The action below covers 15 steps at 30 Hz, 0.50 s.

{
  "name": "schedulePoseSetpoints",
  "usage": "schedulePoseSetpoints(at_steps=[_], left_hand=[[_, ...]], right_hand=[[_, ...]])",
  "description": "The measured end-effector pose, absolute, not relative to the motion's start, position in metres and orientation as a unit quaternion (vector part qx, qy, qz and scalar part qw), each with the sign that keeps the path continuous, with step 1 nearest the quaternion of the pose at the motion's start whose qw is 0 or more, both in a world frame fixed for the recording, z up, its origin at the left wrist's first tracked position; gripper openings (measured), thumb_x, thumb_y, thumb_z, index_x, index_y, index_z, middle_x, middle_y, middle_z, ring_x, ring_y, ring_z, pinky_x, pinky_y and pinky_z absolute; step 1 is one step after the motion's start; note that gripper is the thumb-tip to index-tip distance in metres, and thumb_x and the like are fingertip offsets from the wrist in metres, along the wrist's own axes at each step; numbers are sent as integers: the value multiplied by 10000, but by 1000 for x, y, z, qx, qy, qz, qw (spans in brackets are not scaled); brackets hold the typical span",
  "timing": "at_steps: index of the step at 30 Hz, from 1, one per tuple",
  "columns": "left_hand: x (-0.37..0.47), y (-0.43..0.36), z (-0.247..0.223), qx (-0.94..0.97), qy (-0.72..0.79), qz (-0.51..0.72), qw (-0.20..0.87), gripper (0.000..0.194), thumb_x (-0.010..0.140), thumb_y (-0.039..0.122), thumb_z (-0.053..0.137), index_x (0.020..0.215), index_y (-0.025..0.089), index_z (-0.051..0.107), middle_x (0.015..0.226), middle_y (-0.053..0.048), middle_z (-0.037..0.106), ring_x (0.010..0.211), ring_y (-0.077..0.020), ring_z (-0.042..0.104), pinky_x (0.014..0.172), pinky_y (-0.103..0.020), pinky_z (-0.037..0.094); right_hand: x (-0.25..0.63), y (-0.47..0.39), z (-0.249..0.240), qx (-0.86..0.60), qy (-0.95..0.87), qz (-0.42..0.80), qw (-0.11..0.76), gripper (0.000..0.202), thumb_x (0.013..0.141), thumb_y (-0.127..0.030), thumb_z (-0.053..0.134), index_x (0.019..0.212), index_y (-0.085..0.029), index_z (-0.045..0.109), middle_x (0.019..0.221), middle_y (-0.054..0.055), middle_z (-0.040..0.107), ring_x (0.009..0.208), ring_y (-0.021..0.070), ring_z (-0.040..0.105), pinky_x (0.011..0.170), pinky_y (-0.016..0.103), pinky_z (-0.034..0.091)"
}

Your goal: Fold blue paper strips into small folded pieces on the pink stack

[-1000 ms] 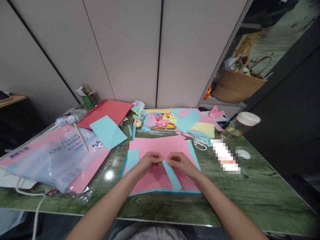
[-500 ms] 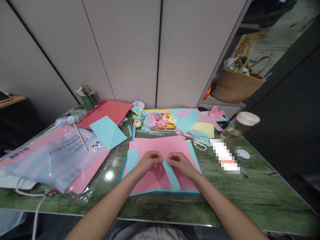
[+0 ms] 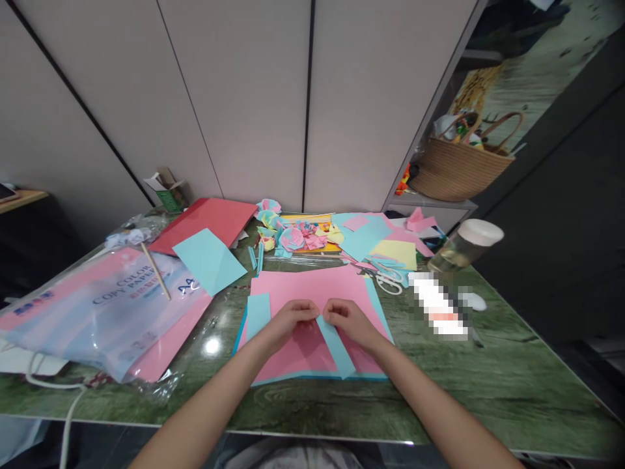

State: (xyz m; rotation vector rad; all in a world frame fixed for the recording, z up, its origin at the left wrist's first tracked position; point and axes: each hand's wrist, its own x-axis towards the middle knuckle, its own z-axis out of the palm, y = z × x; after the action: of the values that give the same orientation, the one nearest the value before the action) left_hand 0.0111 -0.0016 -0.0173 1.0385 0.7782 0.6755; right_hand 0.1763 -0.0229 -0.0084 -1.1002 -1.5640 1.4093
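A light-blue paper strip (image 3: 338, 348) hangs slantwise from my fingertips over a pink paper sheet (image 3: 303, 361). My right hand (image 3: 350, 320) pinches the strip's upper end. Close beside it, my left hand (image 3: 293, 319) is closed in a pinch at the same top corner; its thumb and finger hide part of the edge there. Under the pink sheet, blue paper shows along the borders. Another light-blue paper piece (image 3: 258, 314) lies on the sheet's left side, next to my left wrist.
Behind the sheet lie crumpled paper flowers (image 3: 293, 238), paper scraps (image 3: 366, 238) and white-handled scissors (image 3: 389, 281). At left are a copy paper bag (image 3: 112, 306), a wooden stick (image 3: 156, 272), a red sheet (image 3: 208, 218) and a blue sheet (image 3: 209, 260). A lidded container (image 3: 449, 254) stands right.
Both hands stay together at the strip's top, almost unmoved. The strip's lower end sits slightly lower; the whole view has shifted a little.
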Motion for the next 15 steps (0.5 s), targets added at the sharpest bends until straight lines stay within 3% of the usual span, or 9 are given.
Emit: schedulePoseSetpoints(at_steps=[8, 15], left_hand=[[8, -2, -13, 486, 348, 319, 735, 154, 582, 260, 640, 593, 119, 578, 516, 11, 501, 496, -83, 444, 521, -214, 308], [9, -1, -13, 558, 355, 318, 679, 202, 660, 327, 577, 638, 126, 582, 541, 14, 493, 529, -91, 432, 526, -213, 298]], right_hand=[[177, -25, -6, -408, -629, 551, 366, 145, 706, -282, 524, 637, -157, 497, 577, -35, 416, 561, 88, 366, 533, 213, 297], [177, -23, -9, -424, -640, 525, 368, 139, 716, -264, 520, 631, -155, 503, 576, -37, 423, 559, 86, 363, 524, 210, 284]])
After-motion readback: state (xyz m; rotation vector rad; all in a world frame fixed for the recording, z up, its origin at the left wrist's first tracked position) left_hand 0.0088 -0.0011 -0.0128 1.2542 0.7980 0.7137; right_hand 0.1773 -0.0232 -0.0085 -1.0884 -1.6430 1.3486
